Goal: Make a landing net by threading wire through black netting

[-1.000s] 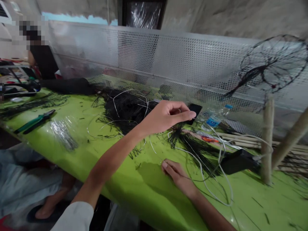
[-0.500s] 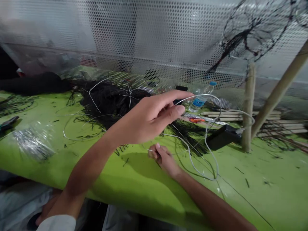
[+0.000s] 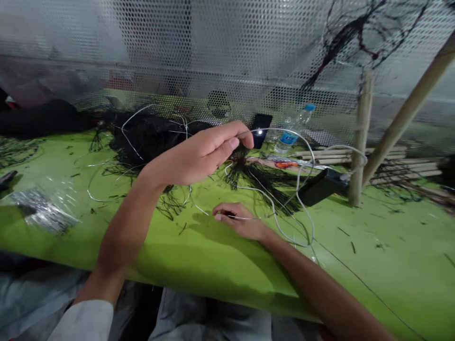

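Observation:
My left hand (image 3: 201,154) is raised above the table, its thumb and index finger pinched on a thin pale wire (image 3: 284,129). From those fingers the wire arcs right and loops down toward the tabletop. Lower and nearer to me, my right hand (image 3: 241,221) is closed in a pinch on a thin strand of wire (image 3: 249,218), which runs across the fingers. A bundle of black fibres (image 3: 273,177) lies behind the right hand. Beyond my left hand is a larger black fibre heap (image 3: 142,137), with bent pale wires on top.
On the green table (image 3: 391,274) stand a black box (image 3: 323,186) with a cable, a wooden post (image 3: 360,142) and a water bottle (image 3: 287,138). A phone (image 3: 261,130) leans near the perforated screen (image 3: 231,42). Clear strips (image 3: 44,208) lie left; sticks (image 3: 415,166) lie right.
The view has shifted slightly. My left hand has moved left, its index finger now curled down to the thumb, uncovering more of the phone. My right hand has turned, showing more of the thin strand.

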